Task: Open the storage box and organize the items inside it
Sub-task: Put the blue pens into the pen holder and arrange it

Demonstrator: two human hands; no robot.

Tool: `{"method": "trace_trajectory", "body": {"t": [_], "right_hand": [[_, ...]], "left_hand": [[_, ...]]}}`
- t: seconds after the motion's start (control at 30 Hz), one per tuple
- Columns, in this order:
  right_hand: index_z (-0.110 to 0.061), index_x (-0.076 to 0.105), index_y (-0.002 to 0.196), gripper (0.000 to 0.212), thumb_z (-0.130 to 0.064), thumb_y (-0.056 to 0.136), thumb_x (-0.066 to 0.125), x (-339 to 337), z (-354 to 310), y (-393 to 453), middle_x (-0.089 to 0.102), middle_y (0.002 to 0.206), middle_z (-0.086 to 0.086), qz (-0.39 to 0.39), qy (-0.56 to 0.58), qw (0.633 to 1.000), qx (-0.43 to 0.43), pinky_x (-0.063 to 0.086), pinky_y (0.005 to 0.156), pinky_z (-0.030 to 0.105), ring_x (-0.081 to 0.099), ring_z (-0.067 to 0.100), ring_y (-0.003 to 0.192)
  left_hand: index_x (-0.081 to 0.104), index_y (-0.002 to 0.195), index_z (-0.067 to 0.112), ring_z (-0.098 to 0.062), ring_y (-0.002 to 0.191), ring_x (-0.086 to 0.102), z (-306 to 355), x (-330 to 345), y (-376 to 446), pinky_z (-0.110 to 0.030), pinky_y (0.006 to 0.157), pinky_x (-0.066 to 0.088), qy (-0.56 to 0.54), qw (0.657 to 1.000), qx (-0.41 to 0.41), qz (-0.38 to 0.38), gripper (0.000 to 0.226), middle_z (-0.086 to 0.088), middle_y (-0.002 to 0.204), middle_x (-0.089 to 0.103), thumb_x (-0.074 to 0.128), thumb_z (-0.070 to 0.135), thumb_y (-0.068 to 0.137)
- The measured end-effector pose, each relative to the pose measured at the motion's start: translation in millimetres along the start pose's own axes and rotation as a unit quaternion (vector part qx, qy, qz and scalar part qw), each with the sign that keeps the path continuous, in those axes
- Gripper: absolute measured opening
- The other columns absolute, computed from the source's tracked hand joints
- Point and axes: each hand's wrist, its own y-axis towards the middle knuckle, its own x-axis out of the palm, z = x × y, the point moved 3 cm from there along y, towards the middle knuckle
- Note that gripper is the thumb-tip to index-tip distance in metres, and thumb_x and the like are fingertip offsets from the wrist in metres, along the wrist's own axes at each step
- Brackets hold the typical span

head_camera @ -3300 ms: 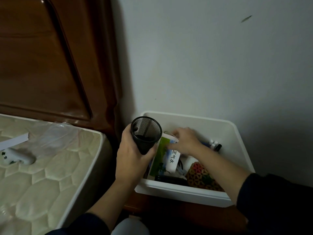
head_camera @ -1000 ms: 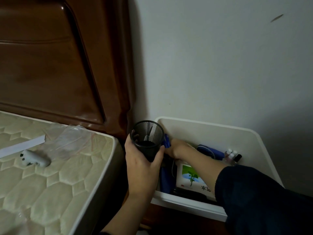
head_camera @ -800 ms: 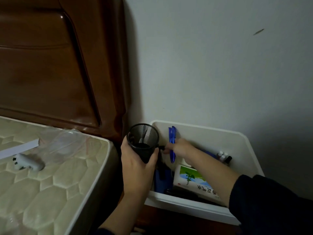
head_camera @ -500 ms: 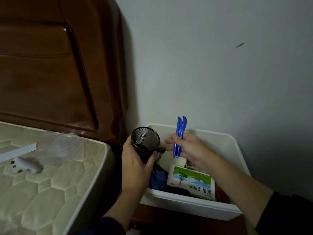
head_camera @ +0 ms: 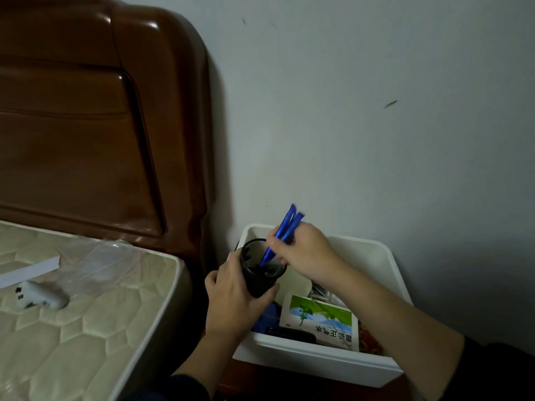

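Beside bed (head_camera: pixel 86 328): our left hand (head_camera: pixel 234 299) grips mesh cup (head_camera: pixel 260 270); right hand (head_camera: pixel 304 253) pinches blue pens (head_camera: pixel 285 227), tips inside cup; storage box (head_camera: pixel 318 360) holds green-white carton (head_camera: pixel 318 321).

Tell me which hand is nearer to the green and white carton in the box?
Left. The left hand holds the mesh cup beside the carton; the right hand holds blue pens higher above.
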Motion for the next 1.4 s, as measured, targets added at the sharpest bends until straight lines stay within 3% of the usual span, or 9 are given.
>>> {"method": "trace_trajectory", "body": {"t": [0.17, 0.43, 0.6, 0.7, 1.0, 1.17, 1.33, 1.4], "right_hand": [[-0.015, 0.073, 0.093, 0.005, -0.017, 0.089, 0.076, 18.6, 3.4, 6.0, 0.079, 0.072, 0.001, -0.044, -0.06, 0.996, 0.056, 0.066, 0.08, 0.041, 0.078, 0.012, 0.064], [-0.006, 0.07, 0.098, 0.025, -0.022, 0.084, 0.083, 21.2, -0.7, 18.9, 0.079, 0.086, 0.011, -0.06, -0.149, 0.984, 0.079, 0.066, 0.078, 0.049, 0.08, 0.022, 0.073], [-0.007, 0.071, 0.096, 0.015, -0.021, 0.093, 0.076, 1.3, -3.0, 20.4, 0.079, 0.071, 0.001, 0.023, 0.003, 0.996, 0.084, 0.067, 0.074, 0.035, 0.079, 0.016, 0.064], [-0.01, 0.074, 0.095, 0.013, -0.023, 0.094, 0.075, -18.5, -4.9, 21.5, 0.08, 0.074, 0.001, 0.064, 0.078, 0.993, 0.068, 0.067, 0.078, 0.035, 0.08, 0.019, 0.067], [-0.006, 0.073, 0.098, 0.024, -0.029, 0.092, 0.078, -28.1, -4.2, 19.2, 0.08, 0.076, 0.003, 0.089, 0.094, 0.991, 0.04, 0.068, 0.076, 0.04, 0.08, 0.02, 0.067], [-0.005, 0.072, 0.097, 0.018, -0.019, 0.089, 0.081, -9.1, 1.4, 19.7, 0.08, 0.077, 0.004, 0.035, 0.064, 0.995, 0.061, 0.067, 0.078, 0.043, 0.08, 0.02, 0.068], [-0.002, 0.07, 0.087, 0.026, -0.019, 0.078, 0.087, 20.7, -1.2, 26.7, 0.079, 0.078, 0.01, -0.057, -0.087, 0.993, 0.056, 0.067, 0.076, 0.046, 0.08, 0.019, 0.07], [-0.007, 0.069, 0.086, 0.022, -0.019, 0.081, 0.087, 27.0, -3.9, 30.8, 0.078, 0.08, 0.008, -0.047, -0.056, 0.997, 0.035, 0.067, 0.073, 0.041, 0.08, 0.017, 0.07]], "left_hand": [[0.036, 0.143, 0.038, 0.001, 0.117, 0.049, -0.1, 0.2, 0.4, -0.028, 0.105, 0.024, 0.004, 1.0, 0.005, -0.016, 0.083, 0.022, 0.123, 0.054, 0.07, 0.072, 0.075], [0.035, 0.143, 0.038, 0.001, 0.109, 0.049, -0.9, 1.4, 0.5, -0.027, 0.102, 0.025, -0.002, 1.0, 0.002, -0.031, 0.085, 0.023, 0.115, 0.054, 0.071, 0.072, 0.074], [0.035, 0.144, 0.035, 0.002, 0.116, 0.048, -3.2, -1.1, 0.4, -0.03, 0.108, 0.027, -0.032, 0.999, -0.02, -0.011, 0.088, 0.023, 0.123, 0.051, 0.071, 0.074, 0.074], [0.034, 0.146, 0.035, 0.001, 0.122, 0.046, -3.7, -1.2, 1.3, -0.033, 0.113, 0.028, -0.044, 0.998, -0.033, -0.015, 0.09, 0.02, 0.129, 0.054, 0.071, 0.075, 0.074], [0.035, 0.147, 0.034, -0.007, 0.126, 0.049, -2.5, -3.1, 0.2, -0.037, 0.115, 0.03, -0.052, 0.997, -0.046, -0.026, 0.092, 0.015, 0.132, 0.055, 0.071, 0.076, 0.073], [0.036, 0.145, 0.034, -0.006, 0.123, 0.051, -3.0, -2.7, 0.3, -0.033, 0.112, 0.028, -0.049, 0.998, -0.039, -0.029, 0.09, 0.015, 0.128, 0.055, 0.072, 0.074, 0.074], [0.035, 0.141, 0.037, -0.003, 0.115, 0.053, -0.6, -4.1, 0.4, -0.034, 0.109, 0.034, -0.055, 0.998, -0.032, -0.025, 0.084, 0.02, 0.122, 0.056, 0.073, 0.073, 0.075], [0.034, 0.141, 0.038, -0.004, 0.118, 0.055, 0.0, -4.7, 0.5, -0.038, 0.113, 0.036, -0.073, 0.996, -0.04, -0.022, 0.084, 0.019, 0.125, 0.057, 0.073, 0.073, 0.076]]}}
